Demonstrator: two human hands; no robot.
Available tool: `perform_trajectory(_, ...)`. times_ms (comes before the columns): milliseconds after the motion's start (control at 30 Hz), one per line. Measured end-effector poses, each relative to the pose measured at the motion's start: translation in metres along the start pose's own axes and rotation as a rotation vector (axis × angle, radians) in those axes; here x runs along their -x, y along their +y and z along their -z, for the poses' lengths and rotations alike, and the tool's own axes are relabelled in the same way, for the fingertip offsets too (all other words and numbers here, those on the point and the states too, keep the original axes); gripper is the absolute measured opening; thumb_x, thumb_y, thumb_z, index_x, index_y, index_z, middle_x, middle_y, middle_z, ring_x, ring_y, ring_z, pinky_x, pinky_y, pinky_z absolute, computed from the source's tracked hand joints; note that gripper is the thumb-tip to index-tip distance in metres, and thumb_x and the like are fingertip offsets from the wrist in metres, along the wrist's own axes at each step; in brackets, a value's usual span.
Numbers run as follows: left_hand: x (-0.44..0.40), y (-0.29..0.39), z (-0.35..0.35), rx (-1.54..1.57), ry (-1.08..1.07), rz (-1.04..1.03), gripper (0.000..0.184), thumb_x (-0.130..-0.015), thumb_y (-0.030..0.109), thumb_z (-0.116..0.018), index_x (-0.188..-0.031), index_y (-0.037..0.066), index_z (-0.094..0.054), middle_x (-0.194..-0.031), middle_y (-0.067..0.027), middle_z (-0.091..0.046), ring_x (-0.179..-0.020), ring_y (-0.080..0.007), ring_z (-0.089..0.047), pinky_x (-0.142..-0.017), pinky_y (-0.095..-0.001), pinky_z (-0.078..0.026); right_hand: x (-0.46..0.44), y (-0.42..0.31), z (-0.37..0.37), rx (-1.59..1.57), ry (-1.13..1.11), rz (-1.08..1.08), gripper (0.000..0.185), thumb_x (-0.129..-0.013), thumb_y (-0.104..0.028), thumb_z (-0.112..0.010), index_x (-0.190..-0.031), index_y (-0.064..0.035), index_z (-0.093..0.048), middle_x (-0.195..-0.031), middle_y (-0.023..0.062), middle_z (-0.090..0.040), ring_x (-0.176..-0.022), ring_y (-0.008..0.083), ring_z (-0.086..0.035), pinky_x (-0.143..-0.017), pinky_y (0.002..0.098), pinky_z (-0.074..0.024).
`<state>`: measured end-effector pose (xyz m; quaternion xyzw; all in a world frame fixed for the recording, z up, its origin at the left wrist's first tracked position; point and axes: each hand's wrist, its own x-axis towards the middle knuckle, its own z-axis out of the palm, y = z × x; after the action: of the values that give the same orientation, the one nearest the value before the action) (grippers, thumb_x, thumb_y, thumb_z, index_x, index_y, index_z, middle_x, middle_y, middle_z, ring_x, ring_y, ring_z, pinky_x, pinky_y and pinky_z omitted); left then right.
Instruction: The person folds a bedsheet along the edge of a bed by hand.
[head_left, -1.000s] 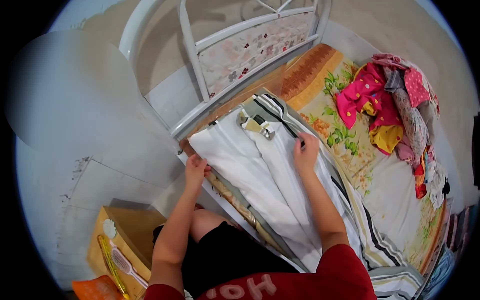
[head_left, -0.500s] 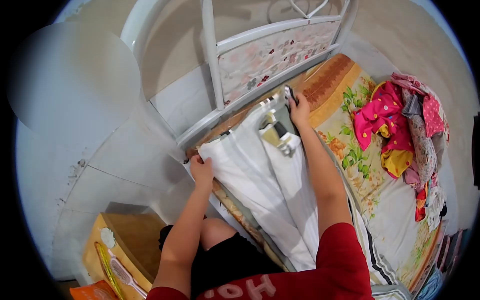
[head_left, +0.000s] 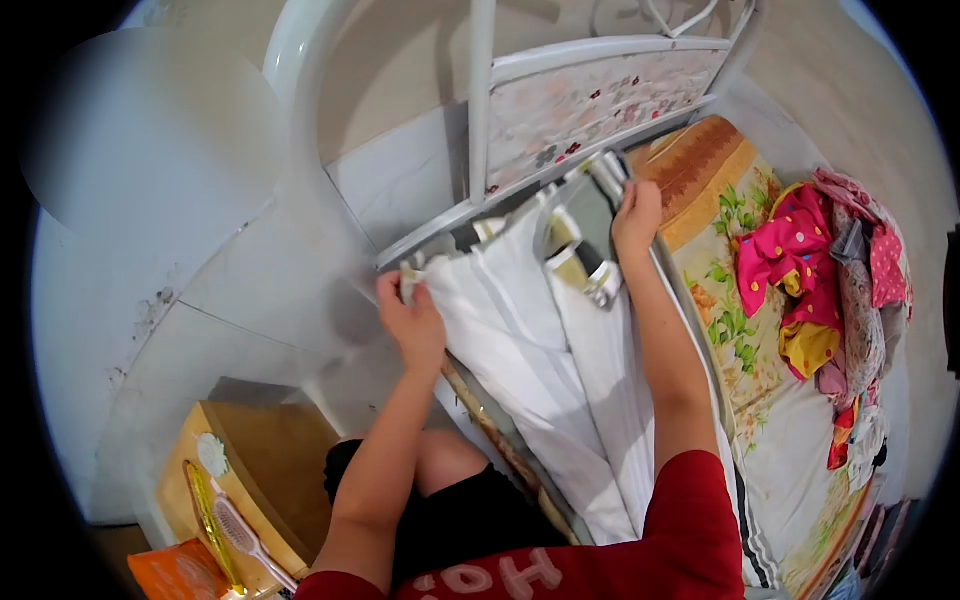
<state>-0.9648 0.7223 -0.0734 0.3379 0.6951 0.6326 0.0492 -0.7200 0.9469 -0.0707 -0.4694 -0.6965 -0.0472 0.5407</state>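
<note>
A white blanket with grey, olive and black stripes point(head_left: 510, 330) lies in long folds over the near side of the bed. My left hand point(head_left: 412, 318) is closed on its near top corner, raised beside the headboard. At the other end of the same edge, my right hand point(head_left: 637, 215) pinches the striped border. Between my hands the edge is bunched, and part of it is turned over, showing olive and black bands. The floral mattress point(head_left: 700, 225) shows to the right of my right hand.
The white metal headboard point(head_left: 480, 110) with a floral panel stands behind the blanket. Crumpled pink and yellow clothes point(head_left: 800, 260) lie on the bed's far side. At lower left is a wooden cabinet point(head_left: 270, 460) with a hairbrush point(head_left: 240, 530), beside an orange bag point(head_left: 180, 572).
Both hands have lifted the blanket's top edge toward the headboard, and its near corner is now bunched in my left hand. The whole view has shifted slightly.
</note>
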Motion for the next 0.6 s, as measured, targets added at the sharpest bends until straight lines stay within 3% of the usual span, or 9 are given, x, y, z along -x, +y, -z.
perform_trajectory(100,-0.011,-0.023,0.004,0.101,0.073,0.179,0.019,-0.079,-0.001,-0.061,-0.096,-0.002,-0.052,-0.088,-0.0102,-0.058,-0.080,-0.0185,-0.055,-0.076,-0.0289,-0.044,0.014,0.020,-0.026,0.037,-0.019,-0.057,0.014,-0.088,-0.012,-0.053,-0.080,-0.0003,-0.053,-0.078,0.0199,-0.052,-0.081,0.0378,-0.053,-0.072,0.0443,-0.0428)
perform_trajectory(167,-0.011,-0.039,-0.004,0.115,0.095,0.244,0.021,-0.078,-0.001,-0.062,-0.096,-0.002,-0.052,-0.089,-0.0099,-0.059,-0.080,-0.0186,-0.056,-0.075,-0.0294,-0.045,0.034,0.039,-0.048,0.238,-0.389,0.067,0.013,-0.087,-0.015,-0.053,-0.084,-0.0026,-0.056,-0.081,0.0182,-0.055,-0.085,0.0352,-0.054,-0.074,0.0439,-0.0438)
perform_trajectory(300,-0.011,-0.063,-0.010,0.015,0.064,0.365,0.027,-0.077,-0.003,-0.067,-0.099,-0.001,-0.052,-0.091,-0.0074,-0.058,-0.080,-0.0164,-0.056,-0.076,-0.0287,-0.045,0.040,0.025,-0.060,0.349,-0.287,0.006,0.015,-0.085,-0.018,-0.056,-0.091,-0.0042,-0.058,-0.088,0.0149,-0.056,-0.088,0.0337,-0.055,-0.074,0.0457,-0.0443)
perform_trajectory(400,-0.014,-0.049,-0.010,-0.227,0.238,0.155,0.029,-0.077,-0.001,-0.067,-0.102,-0.001,-0.052,-0.086,-0.0060,-0.058,-0.074,-0.0169,-0.056,-0.073,-0.0295,-0.046,0.044,0.012,-0.049,0.143,-0.152,-0.077,0.022,-0.084,-0.018,-0.057,-0.100,-0.0034,-0.059,-0.099,0.0183,-0.058,-0.098,0.0358,-0.054,-0.085,0.0436,-0.0430)
perform_trajectory(433,-0.015,-0.028,-0.005,-0.378,0.312,-0.115,0.027,-0.077,0.002,-0.066,-0.101,0.000,-0.054,-0.085,-0.0079,-0.057,-0.072,-0.0196,-0.056,-0.071,-0.0301,-0.047,0.048,0.006,-0.041,-0.030,-0.009,-0.104,0.025,-0.084,-0.018,-0.057,-0.104,-0.0032,-0.060,-0.105,0.0198,-0.058,-0.104,0.0362,-0.053,-0.090,0.0424,-0.0417)
perform_trajectory(467,-0.014,-0.012,-0.003,-0.525,0.385,-0.387,0.026,-0.077,0.004,-0.066,-0.100,0.001,-0.055,-0.083,-0.0098,-0.056,-0.069,-0.0223,-0.056,-0.069,-0.0306,-0.047,0.054,0.005,-0.029,-0.026,-0.010,-0.104,0.025,-0.084,-0.018,-0.057,-0.104,-0.0032,-0.060,-0.105,0.0198,-0.058,-0.104,0.0362,-0.053,-0.090,0.0424,-0.0417)
perform_trajectory(500,-0.009,-0.011,-0.005,-0.524,0.382,-0.383,0.026,-0.077,0.004,-0.066,-0.100,0.001,-0.055,-0.083,-0.0098,-0.056,-0.069,-0.0223,-0.056,-0.069,-0.0306,-0.047,0.062,0.006,-0.014,-0.205,-0.173,-0.191,0.027,-0.084,-0.019,-0.058,-0.106,-0.0031,-0.060,-0.108,0.0200,-0.057,-0.107,0.0358,-0.051,-0.093,0.0412,-0.0394)
perform_trajectory(567,0.004,-0.012,-0.009,0.021,-0.201,-0.085,0.023,-0.082,0.007,-0.064,-0.103,0.001,-0.056,-0.085,-0.0057,-0.058,-0.070,-0.0155,-0.057,-0.065,-0.0307,-0.047,0.080,-0.007,0.022,-0.375,-0.344,-0.277,0.030,-0.083,-0.019,-0.058,-0.109,-0.0030,-0.060,-0.112,0.0202,-0.057,-0.111,0.0353,-0.050,-0.097,0.0400,-0.0371)
perform_trajectory(600,0.009,-0.023,-0.014,0.074,-0.450,0.015,0.020,-0.085,0.010,-0.062,-0.103,0.002,-0.057,-0.086,-0.0064,-0.060,-0.068,-0.0153,-0.058,-0.061,-0.0298,-0.047,0.083,-0.020,0.048,-0.147,-0.454,-0.017,0.029,-0.084,-0.021,-0.059,-0.106,-0.0026,-0.061,-0.113,0.0196,-0.057,-0.112,0.0345,-0.049,-0.097,0.0401,-0.0368)
